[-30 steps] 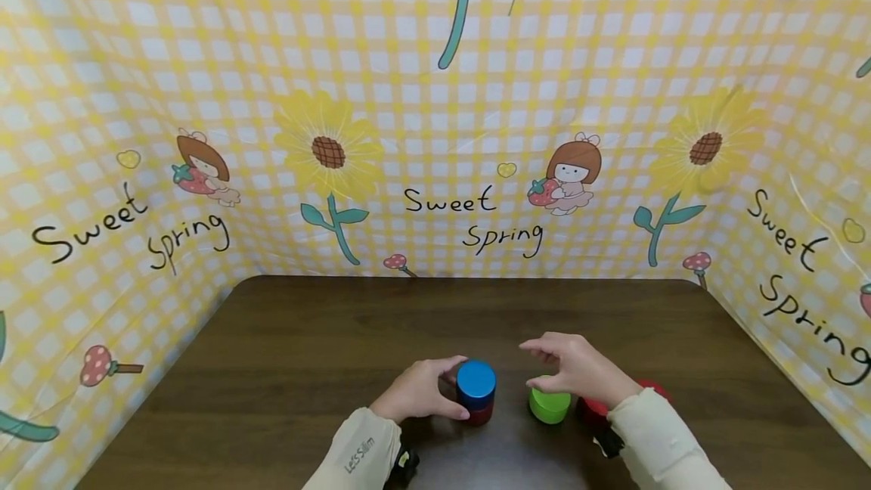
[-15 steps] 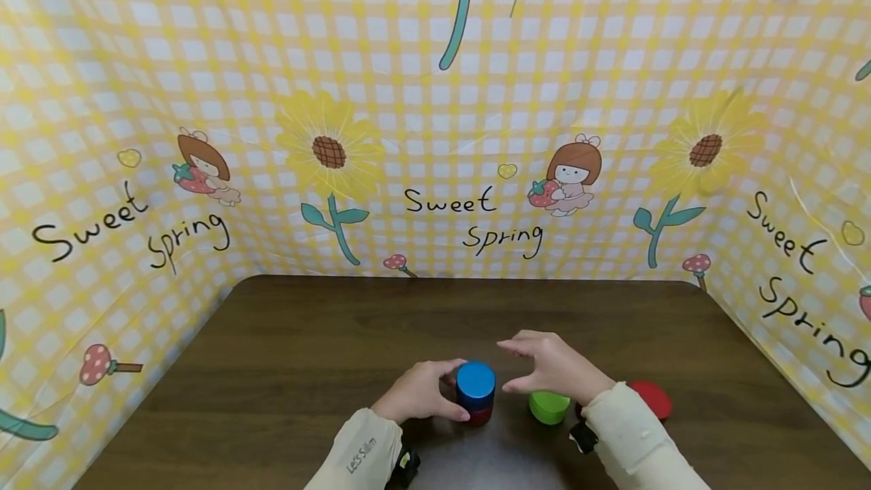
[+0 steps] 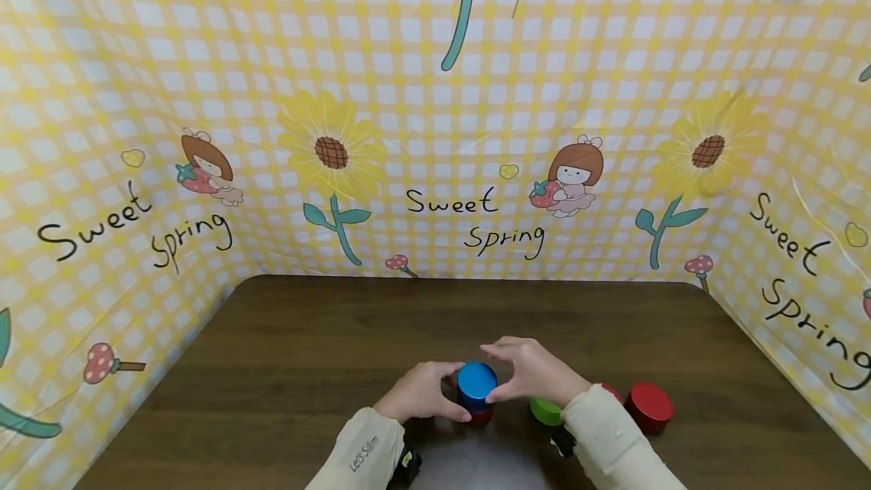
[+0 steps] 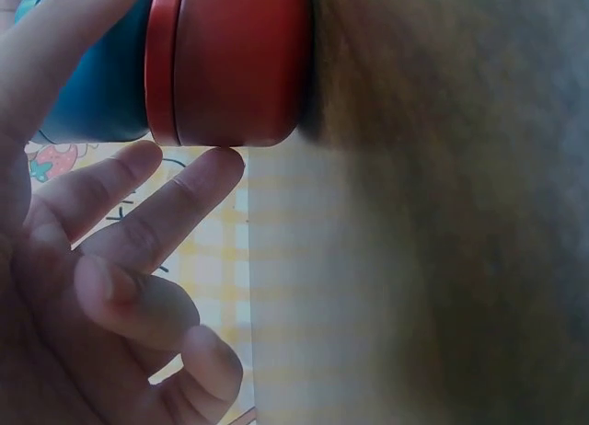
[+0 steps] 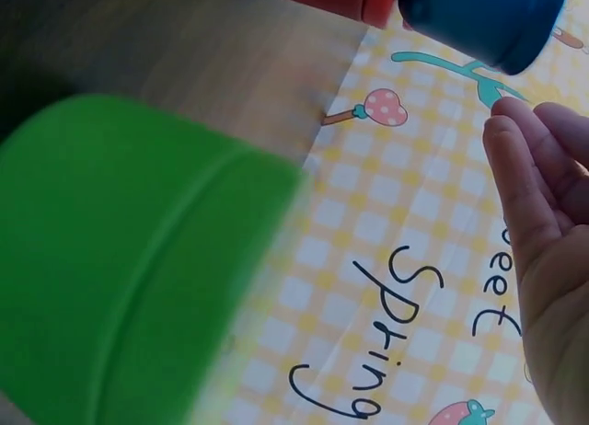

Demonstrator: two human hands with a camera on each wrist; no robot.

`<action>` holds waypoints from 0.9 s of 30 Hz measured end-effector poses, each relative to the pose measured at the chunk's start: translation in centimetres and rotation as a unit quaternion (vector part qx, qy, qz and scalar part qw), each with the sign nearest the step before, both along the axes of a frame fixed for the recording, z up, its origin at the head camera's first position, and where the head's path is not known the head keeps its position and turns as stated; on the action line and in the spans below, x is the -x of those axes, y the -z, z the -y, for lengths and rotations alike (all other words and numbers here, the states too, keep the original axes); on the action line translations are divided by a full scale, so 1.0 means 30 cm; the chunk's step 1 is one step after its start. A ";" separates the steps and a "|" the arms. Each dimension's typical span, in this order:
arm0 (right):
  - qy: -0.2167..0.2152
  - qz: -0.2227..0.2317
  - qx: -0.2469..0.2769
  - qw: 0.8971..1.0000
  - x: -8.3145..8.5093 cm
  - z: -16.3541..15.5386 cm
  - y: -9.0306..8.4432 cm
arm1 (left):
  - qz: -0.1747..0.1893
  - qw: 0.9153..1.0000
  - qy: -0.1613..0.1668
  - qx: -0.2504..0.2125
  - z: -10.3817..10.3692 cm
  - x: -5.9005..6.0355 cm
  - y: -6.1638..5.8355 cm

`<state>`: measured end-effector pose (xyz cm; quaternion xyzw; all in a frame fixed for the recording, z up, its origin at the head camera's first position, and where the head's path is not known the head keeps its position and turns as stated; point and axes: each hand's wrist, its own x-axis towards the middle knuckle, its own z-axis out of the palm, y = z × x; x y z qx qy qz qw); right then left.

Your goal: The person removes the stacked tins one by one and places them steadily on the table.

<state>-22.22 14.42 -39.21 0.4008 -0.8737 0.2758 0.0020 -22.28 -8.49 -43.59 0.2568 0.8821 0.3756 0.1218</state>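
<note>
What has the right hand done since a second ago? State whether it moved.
Yes. The right hand moved left, away from the green tin, and now reaches the blue tin that the left hand holds.

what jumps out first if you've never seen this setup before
Both hands meet at a small stack near the table's front edge: a blue tin on a red tin, the left hand gripping the stack and the right hand closing on the blue one. A green tin and another red tin sit right of it, before a loud yellow gingham backdrop.
</note>
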 end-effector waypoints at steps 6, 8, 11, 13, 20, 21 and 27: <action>-0.002 0.005 0.000 1.000 0.002 0.019 0.008 | 0.002 1.000 0.000 0.003 -0.003 0.000 0.003; -0.002 0.008 0.000 1.000 0.003 0.026 0.012 | 0.002 1.000 -0.001 0.003 -0.003 -0.001 0.001; 0.000 0.018 -0.002 1.000 0.004 0.034 0.019 | 0.004 1.000 0.002 0.001 -0.003 -0.003 -0.003; 0.003 0.023 -0.004 1.000 0.005 0.039 0.023 | 0.004 1.000 0.003 -0.002 -0.003 -0.006 -0.006; -0.012 0.016 -0.001 1.000 0.011 0.053 0.034 | 0.000 1.000 -0.002 0.000 -0.004 -0.008 -0.007; -0.013 0.013 -0.002 1.000 0.012 0.053 0.037 | 0.001 1.000 -0.003 0.002 -0.005 -0.008 -0.007; -0.012 0.008 -0.007 1.000 0.015 0.054 0.042 | 0.005 1.000 -0.010 0.018 -0.010 -0.010 -0.009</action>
